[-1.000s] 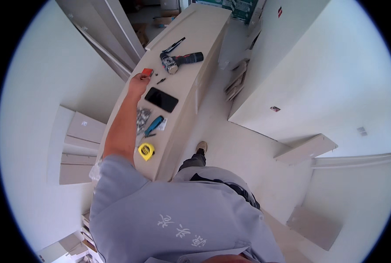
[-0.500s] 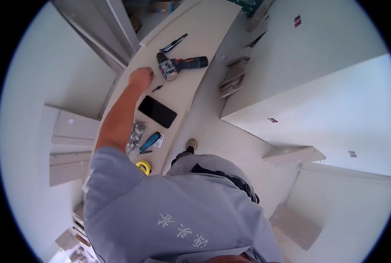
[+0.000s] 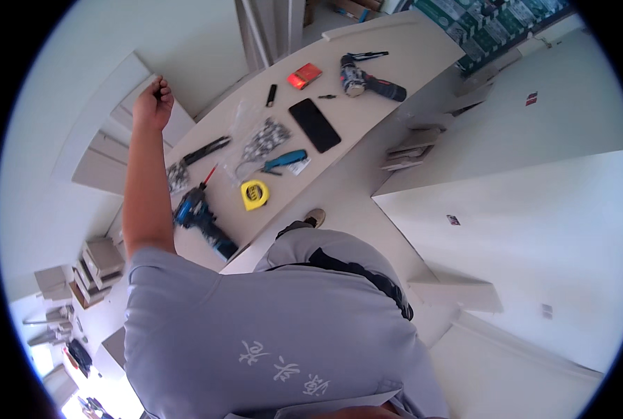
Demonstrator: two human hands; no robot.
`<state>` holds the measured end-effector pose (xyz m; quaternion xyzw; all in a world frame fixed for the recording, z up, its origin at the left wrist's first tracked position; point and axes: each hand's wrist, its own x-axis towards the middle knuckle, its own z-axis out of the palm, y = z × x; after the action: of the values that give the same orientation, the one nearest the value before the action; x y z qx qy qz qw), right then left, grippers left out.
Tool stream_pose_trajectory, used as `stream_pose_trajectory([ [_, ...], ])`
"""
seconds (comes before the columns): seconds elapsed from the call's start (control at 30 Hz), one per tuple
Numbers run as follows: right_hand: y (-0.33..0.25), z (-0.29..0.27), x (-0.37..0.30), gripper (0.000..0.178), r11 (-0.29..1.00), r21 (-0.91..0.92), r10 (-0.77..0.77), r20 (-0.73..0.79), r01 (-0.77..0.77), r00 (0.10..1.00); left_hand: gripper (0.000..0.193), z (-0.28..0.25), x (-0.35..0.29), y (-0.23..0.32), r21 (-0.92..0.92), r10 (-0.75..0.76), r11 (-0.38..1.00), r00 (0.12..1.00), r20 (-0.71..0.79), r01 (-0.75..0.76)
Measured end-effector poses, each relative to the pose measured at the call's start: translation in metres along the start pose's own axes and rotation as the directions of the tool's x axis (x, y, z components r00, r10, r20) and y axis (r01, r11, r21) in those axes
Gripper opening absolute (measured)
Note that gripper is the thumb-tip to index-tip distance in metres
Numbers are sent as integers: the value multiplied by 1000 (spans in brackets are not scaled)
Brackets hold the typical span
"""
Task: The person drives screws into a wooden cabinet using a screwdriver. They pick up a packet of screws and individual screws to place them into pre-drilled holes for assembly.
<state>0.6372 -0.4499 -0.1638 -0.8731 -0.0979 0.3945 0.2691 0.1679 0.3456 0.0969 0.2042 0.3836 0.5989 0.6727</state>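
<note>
My left hand [image 3: 154,105] is raised past the far-left edge of the table, in front of pale panels. Its fingers are curled closed; whatever they may hold is too small to make out. On the table [image 3: 367,126], nearest to that arm, lie a blue-and-black power driver [image 3: 203,220] with a red bit, a black slim tool [image 3: 207,149] and a yellow tape measure [image 3: 255,195]. Beyond them are a clear bag of small metal fittings [image 3: 266,137], a blue-handled screwdriver-like tool [image 3: 285,161] and a black phone [image 3: 315,125]. My right hand is out of view.
Further along the table are a red-orange pack [image 3: 304,75], a small black stick-shaped item [image 3: 271,96], a drill bit [image 3: 327,96] and a grey cordless drill [image 3: 369,80]. White cabinet panels [image 3: 507,202] stand on the right. Board offcuts [image 3: 413,146] lie on the floor.
My left hand has lifted from the table beside the drill and swung left beyond its edge. The view has turned, bringing the red-orange pack and the blue driver into sight.
</note>
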Motion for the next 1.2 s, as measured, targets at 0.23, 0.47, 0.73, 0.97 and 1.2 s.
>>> stream_pose_trajectory([
  [0.23, 65, 33, -2, 34, 981, -150, -111, 100, 125, 989, 18, -169, -132, 37, 90, 17, 996, 983, -180, -1],
  [0.47, 225, 115, -71, 32, 998, 35, -47, 144, 43, 988, 42, -281, -229, 51, 910, 220, 344, 922, -318, 231],
  [0.73, 232, 197, -162, 32, 974, 201, 89, 72, -101, 993, 74, -268, -233, 12, 987, -75, -140, 994, -86, 74],
  [0.97, 235, 299, -230, 33, 975, 217, 60, -3, -58, 998, 65, -254, -238, 24, 999, -311, -24, 949, -41, 36],
  [1.2, 204, 402, -294, 33, 965, 101, -231, -111, 242, 967, 32, -284, -295, 21, 874, -404, 272, 777, 483, -402],
])
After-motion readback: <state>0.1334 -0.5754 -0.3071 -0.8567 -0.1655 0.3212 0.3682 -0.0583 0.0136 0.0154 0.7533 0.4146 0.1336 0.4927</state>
